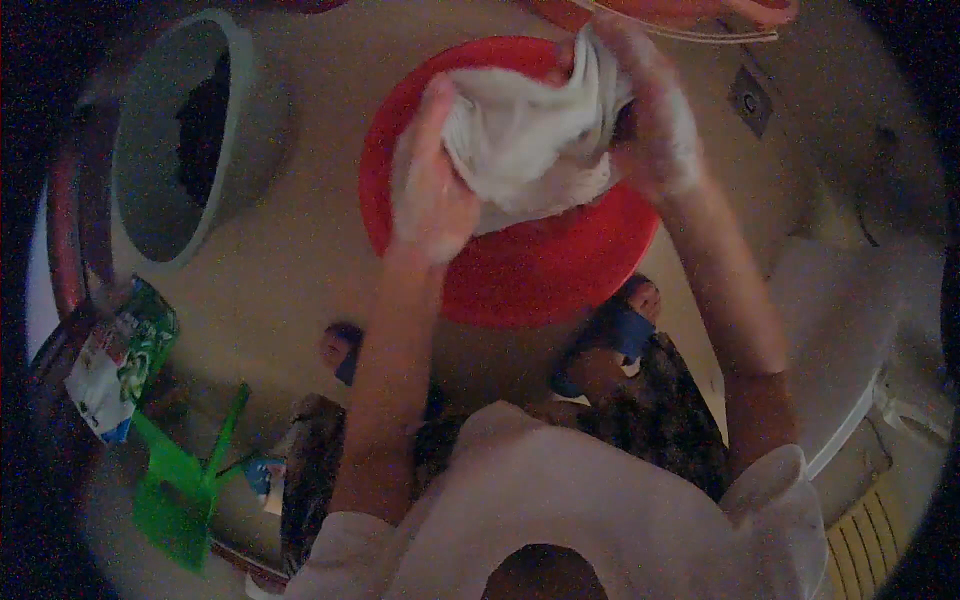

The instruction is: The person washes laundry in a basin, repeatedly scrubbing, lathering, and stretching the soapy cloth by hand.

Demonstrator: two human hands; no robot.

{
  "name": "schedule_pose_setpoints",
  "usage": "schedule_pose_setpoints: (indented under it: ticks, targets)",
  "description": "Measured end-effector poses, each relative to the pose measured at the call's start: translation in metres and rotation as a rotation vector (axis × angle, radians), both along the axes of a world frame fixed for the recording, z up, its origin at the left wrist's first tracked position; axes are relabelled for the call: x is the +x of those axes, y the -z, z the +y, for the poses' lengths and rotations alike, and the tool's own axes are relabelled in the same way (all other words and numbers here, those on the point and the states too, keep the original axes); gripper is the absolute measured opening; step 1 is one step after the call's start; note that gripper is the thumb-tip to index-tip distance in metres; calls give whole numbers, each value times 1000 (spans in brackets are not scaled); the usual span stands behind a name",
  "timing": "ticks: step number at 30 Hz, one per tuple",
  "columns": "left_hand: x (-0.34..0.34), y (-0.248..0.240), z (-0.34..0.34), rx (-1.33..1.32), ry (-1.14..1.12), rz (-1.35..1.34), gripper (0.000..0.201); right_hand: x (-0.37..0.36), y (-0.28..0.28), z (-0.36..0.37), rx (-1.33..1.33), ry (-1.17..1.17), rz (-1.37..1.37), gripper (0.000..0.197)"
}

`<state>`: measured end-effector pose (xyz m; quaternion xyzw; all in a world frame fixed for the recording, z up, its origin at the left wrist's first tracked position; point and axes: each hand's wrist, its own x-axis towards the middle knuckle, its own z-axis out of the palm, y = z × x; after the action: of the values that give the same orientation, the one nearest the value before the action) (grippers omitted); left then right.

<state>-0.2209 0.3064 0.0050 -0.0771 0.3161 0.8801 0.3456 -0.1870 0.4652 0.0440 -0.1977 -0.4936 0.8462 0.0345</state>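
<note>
Head: white cloth (530,140) over red basin (545,275)

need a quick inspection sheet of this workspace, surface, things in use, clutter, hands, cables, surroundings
Surface: plain brownish floor, dimly lit.
Things in use: white cloth, bunched up, held over a red basin.
Clutter: pale bucket at left with dark contents; green and white packet and bright green plastic item below it.
Hands: left hand and right hand both grip the cloth from either side; whitish suds show on the right; some blur.
Cables: nothing seen for certain; the right side is too dim.
Surroundings: square drain-like plate at upper right; orange-red item at the top edge.
</note>
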Motion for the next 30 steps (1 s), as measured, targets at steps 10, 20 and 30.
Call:
schedule_pose_setpoints:
  ticks: [10,20,30]
  targets:
    - [36,49,-18,-292,-30,24,37,-17,74,-88,1194,-130,235,11]
    - [38,49,-38,-337,-18,21,32,1,73,-134,1164,-161,383,12]
    - [-4,47,-67,-445,31,221,33,9,82,-50,901,-191,183,39]
